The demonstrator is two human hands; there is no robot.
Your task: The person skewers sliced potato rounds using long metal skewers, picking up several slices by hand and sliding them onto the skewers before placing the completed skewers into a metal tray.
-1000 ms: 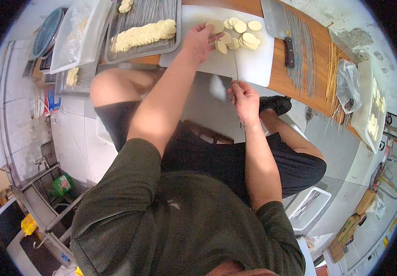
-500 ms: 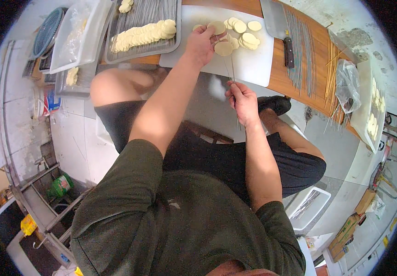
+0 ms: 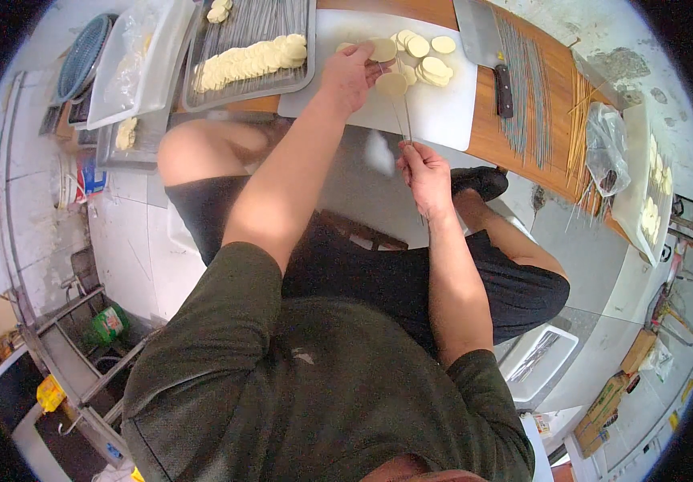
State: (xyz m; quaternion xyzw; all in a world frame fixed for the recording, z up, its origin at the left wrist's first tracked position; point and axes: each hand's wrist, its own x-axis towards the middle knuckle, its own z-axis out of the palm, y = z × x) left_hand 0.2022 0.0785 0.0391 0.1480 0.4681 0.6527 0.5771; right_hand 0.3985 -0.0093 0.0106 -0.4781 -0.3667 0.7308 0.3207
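Note:
My left hand (image 3: 348, 79) is over the white cutting board (image 3: 452, 108), its fingers pinching a thin, round, pale yellow slice (image 3: 383, 50) that looks like potato. Just below it, another round slice (image 3: 392, 84) sits on the tips of thin metal skewers (image 3: 408, 120). Those skewers run down into my right hand (image 3: 425, 173), which is closed around them in front of the board's near edge. Loose pale slices (image 3: 435, 71) lie in small piles on the board, to the right of my left hand. Whether a skewer pierces the pinched slice is hard to make out.
A metal tray (image 3: 250, 92) at the left holds skewers with overlapping slices. Right of the board lie a cleaver (image 3: 505, 92), metal skewers (image 3: 533, 104) and bamboo sticks (image 3: 579, 132). Farther right are a plastic bag (image 3: 606, 149) and a white tray (image 3: 640, 217) with slices. My crossed legs sit below.
My right hand and the skewers have shifted very slightly up and to the right. The slice in my left hand has tilted a little; both hands hold the same things.

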